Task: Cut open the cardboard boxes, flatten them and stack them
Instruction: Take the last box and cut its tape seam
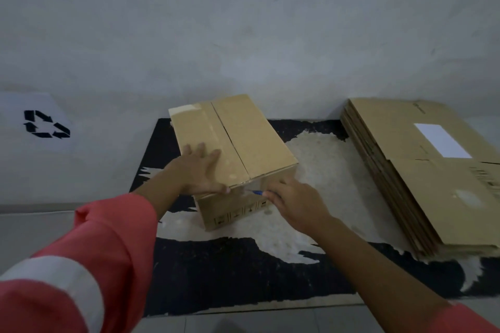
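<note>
The cardboard box stands closed in the middle of the mat, a little turned, so one corner points to the near right. The left hand lies flat on the near left part of its top. Its fingers are straight and slightly spread, pointing to the far side, and the thumb rests along the near top edge.

The right hand is just beside the near side of the box, and its fingers are curled and pinch a thin cutter with a blue handle. The tip of the cutter touches the box just under the top edge, where the middle seam ends.

The box is plain brown corrugated board with a smooth tape strip along the seam and small dark printed symbols low on the near side. The mat is black with rough white patches. At the right lies a stack of flattened boxes, with a white label on the top sheet. At the far left, a pale sheet carries a black recycling sign. The left arm wears a pink sleeve with a grey band.
</note>
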